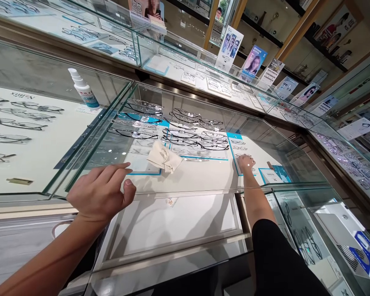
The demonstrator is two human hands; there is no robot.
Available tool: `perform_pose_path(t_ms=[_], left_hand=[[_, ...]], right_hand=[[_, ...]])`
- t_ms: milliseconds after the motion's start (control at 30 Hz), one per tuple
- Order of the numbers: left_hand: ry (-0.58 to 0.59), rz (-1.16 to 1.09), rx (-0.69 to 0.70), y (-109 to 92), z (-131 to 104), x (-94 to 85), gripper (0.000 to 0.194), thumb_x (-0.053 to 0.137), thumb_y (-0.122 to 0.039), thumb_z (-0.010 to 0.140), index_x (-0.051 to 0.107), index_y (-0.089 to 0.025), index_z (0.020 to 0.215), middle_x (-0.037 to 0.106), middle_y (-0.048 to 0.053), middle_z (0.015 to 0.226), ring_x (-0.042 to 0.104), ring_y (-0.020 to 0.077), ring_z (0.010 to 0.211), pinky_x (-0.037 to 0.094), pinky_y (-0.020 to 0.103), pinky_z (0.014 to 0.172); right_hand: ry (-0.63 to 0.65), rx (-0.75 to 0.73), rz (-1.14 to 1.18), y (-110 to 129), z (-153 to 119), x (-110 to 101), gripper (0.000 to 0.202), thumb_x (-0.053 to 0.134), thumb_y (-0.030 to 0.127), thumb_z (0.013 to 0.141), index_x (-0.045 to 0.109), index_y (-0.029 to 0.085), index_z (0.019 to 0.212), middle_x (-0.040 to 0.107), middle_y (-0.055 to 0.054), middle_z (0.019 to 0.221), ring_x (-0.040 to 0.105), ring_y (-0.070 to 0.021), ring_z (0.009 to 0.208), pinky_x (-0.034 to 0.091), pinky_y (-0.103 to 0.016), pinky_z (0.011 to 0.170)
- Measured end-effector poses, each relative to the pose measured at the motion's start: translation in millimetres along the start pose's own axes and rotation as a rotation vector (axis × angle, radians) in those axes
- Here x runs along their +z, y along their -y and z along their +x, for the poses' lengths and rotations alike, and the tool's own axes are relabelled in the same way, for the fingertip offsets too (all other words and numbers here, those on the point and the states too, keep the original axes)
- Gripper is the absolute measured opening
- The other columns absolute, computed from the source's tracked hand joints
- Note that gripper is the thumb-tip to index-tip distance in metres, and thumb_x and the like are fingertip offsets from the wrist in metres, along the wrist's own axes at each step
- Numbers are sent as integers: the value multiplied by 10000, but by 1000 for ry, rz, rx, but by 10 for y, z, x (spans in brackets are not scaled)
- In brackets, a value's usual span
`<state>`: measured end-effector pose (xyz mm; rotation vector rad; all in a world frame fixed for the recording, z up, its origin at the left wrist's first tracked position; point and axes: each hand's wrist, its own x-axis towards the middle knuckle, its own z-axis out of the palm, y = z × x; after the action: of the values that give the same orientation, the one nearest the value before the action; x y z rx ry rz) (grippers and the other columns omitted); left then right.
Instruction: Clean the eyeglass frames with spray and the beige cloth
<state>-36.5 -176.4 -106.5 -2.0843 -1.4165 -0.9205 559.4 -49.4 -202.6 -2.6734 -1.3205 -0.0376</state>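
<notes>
My left hand (101, 191) rests at the front glass edge of the display case, fingers loosely bent and thumb apart, with nothing in it. My right hand (247, 163) reaches down inside the case, fingers closed at a pair of eyeglasses (239, 156) on a white, blue-edged display board (233, 142). Fingers hide part of that pair. Several dark-framed eyeglasses (185, 142) stand in rows on the glass top, left of my right hand. Between my hands lies a crumpled cream cloth (163, 157).
A white spray bottle (85, 91) stands on the left glass counter. Below the case a white drawer (179, 226) is pulled out. A small sign (271, 176) lies right of my right hand. More glass cases with eyeglasses and advertising cards (230, 49) line the back.
</notes>
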Motion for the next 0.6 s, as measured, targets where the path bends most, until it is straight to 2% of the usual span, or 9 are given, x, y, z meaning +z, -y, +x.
perform_pose_path(t_ms=[133, 300, 467, 600], left_hand=[[37, -32, -55, 14, -31, 29, 175, 577, -315, 794, 625, -277, 958, 810, 29, 1090, 687, 300, 841, 423, 425, 658], [40, -30, -37, 16, -19, 22, 167, 570, -310, 795, 617, -266, 949, 809, 40, 1082, 678, 298, 834, 409, 418, 647], [-10, -9, 27, 2, 15, -5, 160, 556, -294, 826, 601, -253, 975, 808, 79, 1072, 656, 308, 811, 422, 419, 635], [-28, 3, 45, -2, 30, -10, 158, 566, -286, 825, 598, -254, 977, 809, 69, 1044, 656, 297, 797, 421, 407, 630]], right_hand=[[-81, 92, -53, 45, 8, -97, 558, 305, 298, 1038, 594, 87, 1466, 603, -286, 1457, 508, -412, 1362, 340, -546, 1098], [8, 174, -120, 114, 111, -201, 388, 487, 239, 976, 748, 98, 1225, 752, -259, 1100, 694, -403, 1106, 357, -607, 1045], [62, 200, -155, 160, 87, -212, 362, 489, 223, 990, 777, 104, 1175, 762, -259, 1093, 715, -394, 1112, 355, -614, 1067], [62, 167, -181, 173, 14, -267, 350, 513, 227, 976, 782, 109, 1166, 766, -257, 1080, 722, -395, 1104, 376, -611, 1062]])
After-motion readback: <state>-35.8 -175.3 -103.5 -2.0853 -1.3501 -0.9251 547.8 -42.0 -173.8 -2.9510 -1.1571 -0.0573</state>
